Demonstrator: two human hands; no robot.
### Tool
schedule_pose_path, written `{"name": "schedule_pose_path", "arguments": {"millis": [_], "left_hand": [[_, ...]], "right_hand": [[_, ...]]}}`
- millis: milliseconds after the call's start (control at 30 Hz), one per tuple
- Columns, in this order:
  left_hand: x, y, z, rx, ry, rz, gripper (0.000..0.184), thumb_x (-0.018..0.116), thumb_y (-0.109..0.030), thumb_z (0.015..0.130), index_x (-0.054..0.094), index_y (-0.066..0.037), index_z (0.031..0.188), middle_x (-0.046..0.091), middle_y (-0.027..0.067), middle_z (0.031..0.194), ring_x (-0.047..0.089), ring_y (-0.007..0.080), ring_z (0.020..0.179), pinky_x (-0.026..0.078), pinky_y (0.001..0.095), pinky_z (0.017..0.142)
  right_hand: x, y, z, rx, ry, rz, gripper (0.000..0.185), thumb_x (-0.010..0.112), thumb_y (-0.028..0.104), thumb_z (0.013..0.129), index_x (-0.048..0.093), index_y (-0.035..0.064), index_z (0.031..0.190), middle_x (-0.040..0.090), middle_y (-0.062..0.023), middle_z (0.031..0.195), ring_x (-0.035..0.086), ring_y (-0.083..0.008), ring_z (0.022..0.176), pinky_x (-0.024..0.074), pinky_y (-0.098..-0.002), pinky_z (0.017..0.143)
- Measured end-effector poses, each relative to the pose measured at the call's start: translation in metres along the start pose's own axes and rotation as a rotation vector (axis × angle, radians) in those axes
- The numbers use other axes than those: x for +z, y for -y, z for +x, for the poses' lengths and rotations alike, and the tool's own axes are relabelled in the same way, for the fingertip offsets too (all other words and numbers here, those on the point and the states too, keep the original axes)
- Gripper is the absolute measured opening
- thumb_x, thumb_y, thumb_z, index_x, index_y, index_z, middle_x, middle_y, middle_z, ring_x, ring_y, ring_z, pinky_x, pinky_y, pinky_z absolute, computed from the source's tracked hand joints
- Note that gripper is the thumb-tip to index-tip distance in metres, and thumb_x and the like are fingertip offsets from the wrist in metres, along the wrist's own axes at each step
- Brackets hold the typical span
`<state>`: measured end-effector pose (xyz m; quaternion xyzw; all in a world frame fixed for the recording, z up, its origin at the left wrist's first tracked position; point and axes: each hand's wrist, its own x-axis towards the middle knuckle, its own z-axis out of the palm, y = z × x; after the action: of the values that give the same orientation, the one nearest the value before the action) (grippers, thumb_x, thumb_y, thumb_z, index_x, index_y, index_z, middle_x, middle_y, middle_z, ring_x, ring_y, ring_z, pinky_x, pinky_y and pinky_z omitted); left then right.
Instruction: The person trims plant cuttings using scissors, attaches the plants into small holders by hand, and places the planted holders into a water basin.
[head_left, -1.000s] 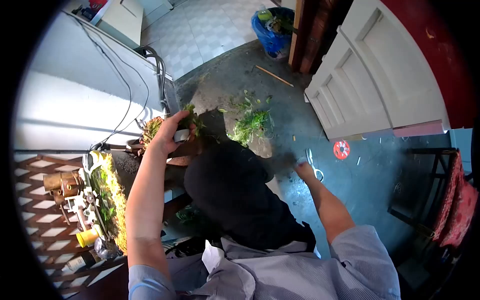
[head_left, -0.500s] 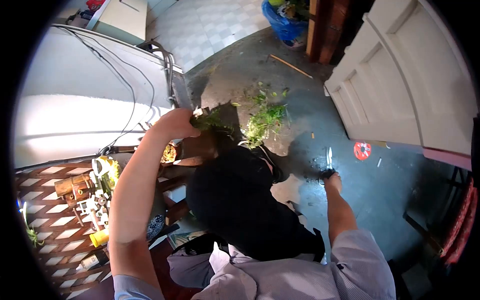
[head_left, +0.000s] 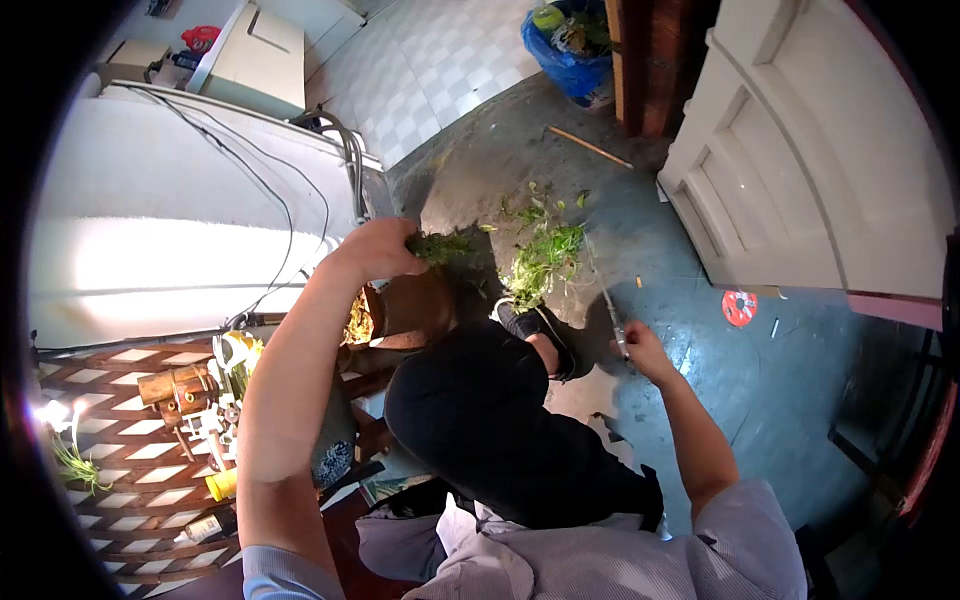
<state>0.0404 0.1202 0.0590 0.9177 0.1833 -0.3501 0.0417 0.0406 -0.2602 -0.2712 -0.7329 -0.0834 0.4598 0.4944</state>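
Observation:
My left hand (head_left: pixel 385 250) is closed round a bunch of green sprigs (head_left: pixel 442 247), above a brown clay pot (head_left: pixel 415 308). Over the floor at the right, my right hand (head_left: pixel 645 350) grips a pair of scissors (head_left: pixel 617 325) by the handles, blades pointing up and away from me. A heap of cut green plants (head_left: pixel 543 262) lies on the floor between my hands, just beyond my shoe (head_left: pixel 540 335).
A blue bag-lined bin (head_left: pixel 568 60) stands at the back, with a thin stick (head_left: pixel 590 147) on the floor near it. White door (head_left: pixel 760 170) at right; red reel (head_left: pixel 739 308) beside it. Wooden lattice (head_left: pixel 130 430) and bottles at lower left.
My right hand has reached down, picked the scissors up off the floor and lifted them towards the plant heap. My left hand still holds its sprigs, and the view has shifted.

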Motion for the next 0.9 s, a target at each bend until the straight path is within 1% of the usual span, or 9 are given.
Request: {"name": "schedule_pose_path", "arguments": {"millis": [100,233,267,333,400,533,700,767,900], "left_hand": [[-0.012,-0.02,-0.001,0.031,-0.02,-0.034,0.051,0.07,-0.033,0.068,0.06,0.002,0.103,0.064,0.0225,0.094,0.061,0.0359,0.092,0.047,0.0405,0.08],[-0.025,-0.045,-0.001,0.129,-0.151,0.03,0.048,0.069,-0.034,0.069,0.06,0.001,0.101,0.063,0.0233,0.09,0.061,0.0368,0.089,0.048,0.041,0.077],[-0.028,-0.052,-0.003,0.138,-0.164,0.019,0.047,0.069,-0.034,0.07,0.06,0.001,0.099,0.063,0.0233,0.088,0.061,0.0371,0.088,0.048,0.0411,0.077],[-0.034,-0.063,-0.005,0.141,-0.159,-0.001,0.046,0.069,-0.034,0.07,0.06,0.001,0.099,0.063,0.0232,0.087,0.061,0.0371,0.088,0.048,0.0412,0.077],[-0.034,-0.068,-0.007,0.153,-0.171,-0.024,0.044,0.069,-0.033,0.07,0.061,0.0,0.097,0.063,0.0222,0.087,0.061,0.0367,0.087,0.048,0.0413,0.076],[-0.036,-0.082,-0.02,0.192,-0.211,0.028,0.045,0.069,-0.034,0.07,0.062,-0.001,0.1,0.063,0.0217,0.087,0.061,0.0361,0.087,0.048,0.041,0.077],[-0.028,-0.086,-0.03,0.265,-0.13,0.052,0.049,0.069,-0.036,0.071,0.062,-0.004,0.106,0.064,0.0216,0.089,0.061,0.0365,0.088,0.048,0.0421,0.078],[-0.026,-0.084,-0.031,0.262,-0.114,0.047,0.049,0.069,-0.037,0.071,0.062,-0.004,0.106,0.063,0.0217,0.09,0.061,0.0367,0.089,0.048,0.0424,0.079],[-0.027,-0.083,-0.033,0.229,-0.102,0.075,0.046,0.069,-0.036,0.07,0.063,-0.006,0.104,0.065,0.0168,0.095,0.06,0.0331,0.095,0.047,0.0409,0.082]], "right_hand": [[0.006,0.102,-0.029,-0.123,0.282,0.281,0.042,0.068,0.016,0.075,0.049,0.0019,0.11,0.059,-0.0079,0.098,0.056,-0.0166,0.093,0.0442,-0.0284,0.082],[0.028,0.15,-0.038,-0.312,0.449,0.367,0.049,0.06,0.003,0.075,0.045,0.006,0.122,0.053,-0.0036,0.112,0.049,-0.0125,0.109,0.0378,-0.0254,0.095],[0.032,0.151,-0.036,-0.276,0.6,0.591,0.039,0.061,0.012,0.082,0.048,0.0052,0.119,0.055,-0.0046,0.108,0.052,-0.0129,0.103,0.042,-0.0261,0.09],[0.035,0.165,-0.036,-0.156,0.624,0.604,0.036,0.06,0.022,0.086,0.05,0.0043,0.116,0.056,-0.0049,0.104,0.054,-0.0132,0.099,0.0436,-0.0263,0.087],[0.034,0.183,-0.047,-0.029,0.663,0.696,0.047,0.049,0.046,0.093,0.054,0.002,0.108,0.058,-0.005,0.094,0.056,-0.0138,0.086,0.0466,-0.0261,0.078],[0.042,0.197,-0.045,-0.008,0.654,0.754,0.058,0.047,0.061,0.088,0.055,0.0054,0.103,0.056,-0.0019,0.085,0.053,-0.0103,0.073,0.0442,-0.0248,0.069],[0.045,0.215,-0.037,-0.063,0.675,0.703,0.065,0.049,0.067,0.083,0.056,0.0052,0.101,0.058,-0.0015,0.081,0.057,-0.0101,0.074,0.0458,-0.0243,0.066],[0.046,0.223,-0.04,-0.092,0.553,0.677,0.066,0.047,0.069,0.082,0.058,0.0053,0.094,0.058,-0.001,0.074,0.057,-0.0102,0.067,0.0453,-0.0236,0.062],[0.051,0.209,-0.031,-0.156,0.58,0.798,0.047,0.052,0.05,0.089,0.057,0.0038,0.089,0.056,-0.0021,0.064,0.055,-0.0122,0.054,0.0433,-0.0235,0.049]]}}
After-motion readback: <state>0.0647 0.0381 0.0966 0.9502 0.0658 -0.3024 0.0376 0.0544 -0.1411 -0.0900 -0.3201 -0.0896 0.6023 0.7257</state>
